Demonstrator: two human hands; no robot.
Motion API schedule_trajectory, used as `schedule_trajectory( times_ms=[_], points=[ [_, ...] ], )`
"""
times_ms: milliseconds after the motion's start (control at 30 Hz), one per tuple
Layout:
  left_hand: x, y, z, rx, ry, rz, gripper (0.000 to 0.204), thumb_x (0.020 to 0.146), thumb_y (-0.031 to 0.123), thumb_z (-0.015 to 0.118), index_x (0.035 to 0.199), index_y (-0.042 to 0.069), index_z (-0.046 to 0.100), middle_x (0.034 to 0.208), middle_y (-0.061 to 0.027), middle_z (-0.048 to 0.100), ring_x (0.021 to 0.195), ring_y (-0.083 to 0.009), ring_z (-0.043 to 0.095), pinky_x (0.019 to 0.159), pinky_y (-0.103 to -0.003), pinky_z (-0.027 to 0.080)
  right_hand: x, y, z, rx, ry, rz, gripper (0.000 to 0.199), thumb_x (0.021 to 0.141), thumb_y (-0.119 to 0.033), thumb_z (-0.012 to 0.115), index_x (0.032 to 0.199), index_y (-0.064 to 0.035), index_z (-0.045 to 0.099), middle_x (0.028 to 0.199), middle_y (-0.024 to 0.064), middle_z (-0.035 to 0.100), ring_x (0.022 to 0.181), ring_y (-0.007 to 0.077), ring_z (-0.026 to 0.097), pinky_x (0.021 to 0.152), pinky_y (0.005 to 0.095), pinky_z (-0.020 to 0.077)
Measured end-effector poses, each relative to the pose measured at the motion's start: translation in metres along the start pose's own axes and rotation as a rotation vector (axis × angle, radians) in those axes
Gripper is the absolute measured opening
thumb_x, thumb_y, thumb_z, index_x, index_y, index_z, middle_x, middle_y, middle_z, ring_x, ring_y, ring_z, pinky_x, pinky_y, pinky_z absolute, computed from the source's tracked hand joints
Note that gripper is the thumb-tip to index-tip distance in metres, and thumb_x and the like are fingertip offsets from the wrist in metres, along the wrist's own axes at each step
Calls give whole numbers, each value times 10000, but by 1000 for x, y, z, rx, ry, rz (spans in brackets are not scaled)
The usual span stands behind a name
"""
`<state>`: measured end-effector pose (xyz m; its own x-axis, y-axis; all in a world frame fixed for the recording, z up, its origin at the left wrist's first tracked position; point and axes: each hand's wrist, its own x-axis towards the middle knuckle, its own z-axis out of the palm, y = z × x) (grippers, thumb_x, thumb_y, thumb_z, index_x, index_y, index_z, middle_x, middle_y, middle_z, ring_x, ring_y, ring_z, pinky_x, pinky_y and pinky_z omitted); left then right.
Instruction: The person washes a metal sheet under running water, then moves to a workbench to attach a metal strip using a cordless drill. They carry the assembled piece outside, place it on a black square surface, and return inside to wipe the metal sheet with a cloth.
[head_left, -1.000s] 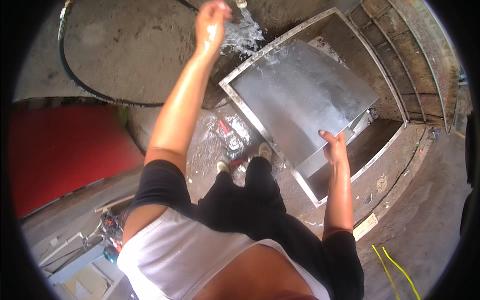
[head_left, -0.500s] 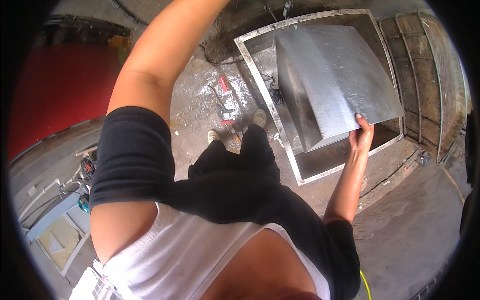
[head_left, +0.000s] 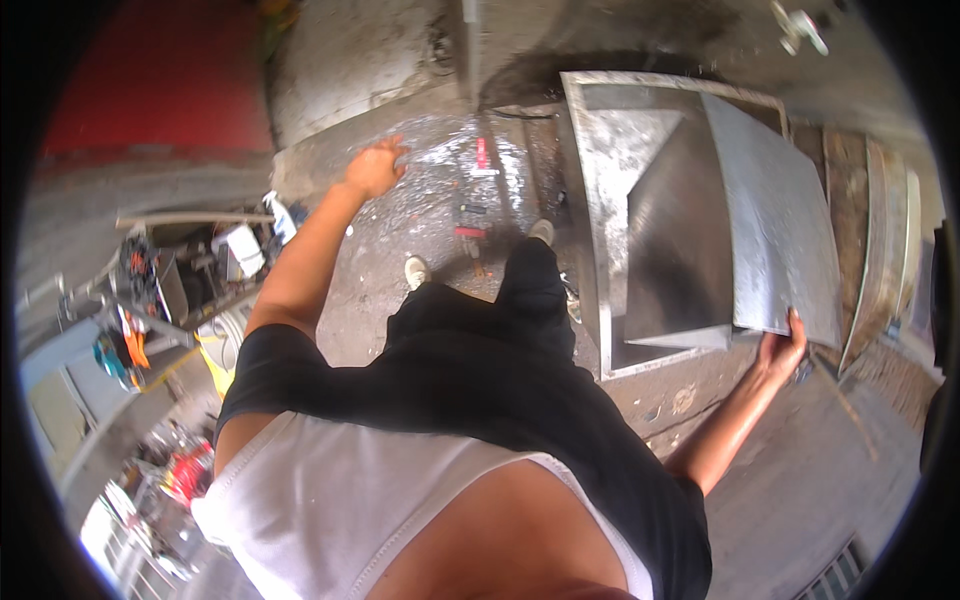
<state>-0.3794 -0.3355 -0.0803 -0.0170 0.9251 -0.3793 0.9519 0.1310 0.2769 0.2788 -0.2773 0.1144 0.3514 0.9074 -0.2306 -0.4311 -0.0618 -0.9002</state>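
Note:
A large grey bent sheet-metal hood with angled faces tilts within a pale rectangular metal frame on the right. My right hand grips the hood's lower right edge, thumb on the upper face and fingers beneath. Out to the left, my left hand is held over the wet floor, touching nothing. Its fingers are apart and slightly blurred. Between the left hand and the frame, a red-handled tool and another red piece lie on the floor ahead of my feet.
A cluttered bench with a white spray bottle and orange-handled tool stands left. A red panel fills the far left. Rusty panels lean beyond the frame at right. A white object is at the far right.
My left arm has come down from its raised reach, and its hand now shows. The view has shifted. The hood is more steeply tilted, with my right hand still on its edge.

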Motion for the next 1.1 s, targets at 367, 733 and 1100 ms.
schedule_trajectory(
  times_ms=[367, 733, 1100],
  points=[
    [-268, -271, 204, -223, -301, -424, 351, 810, 288, 479, 1086, 99, 585, 1127, -148, 553, 1053, -313, 514, 916, -369, 395, -109, 65, 120, -137, -110, 87, 376, 685, 6, 613, 1047, 61, 530, 1010, 129, 592, 938, 236, 563, 901, 367, 418],
    [-386, -232, 281, -600, -177, -753, 342, 794, 313, 494, 1047, 113, 608, 1069, -135, 587, 1012, -303, 538, 888, -377, 410, -188, 284, 275, -236, -333, 530, 174, 740, -47, 576, 891, 37, 551, 884, 126, 608, 862, 230, 581, 765, 334, 493],
    [-461, -193, 251, -705, -23, -1009, 355, 814, 288, 477, 1065, 62, 587, 1090, -123, 578, 1004, -286, 542, 881, -353, 417, -267, 401, 459, -187, -696, 680, 149, 797, -53, 540, 911, 43, 529, 897, 117, 573, 812, 203, 560, 703, 290, 454]
  ],
)
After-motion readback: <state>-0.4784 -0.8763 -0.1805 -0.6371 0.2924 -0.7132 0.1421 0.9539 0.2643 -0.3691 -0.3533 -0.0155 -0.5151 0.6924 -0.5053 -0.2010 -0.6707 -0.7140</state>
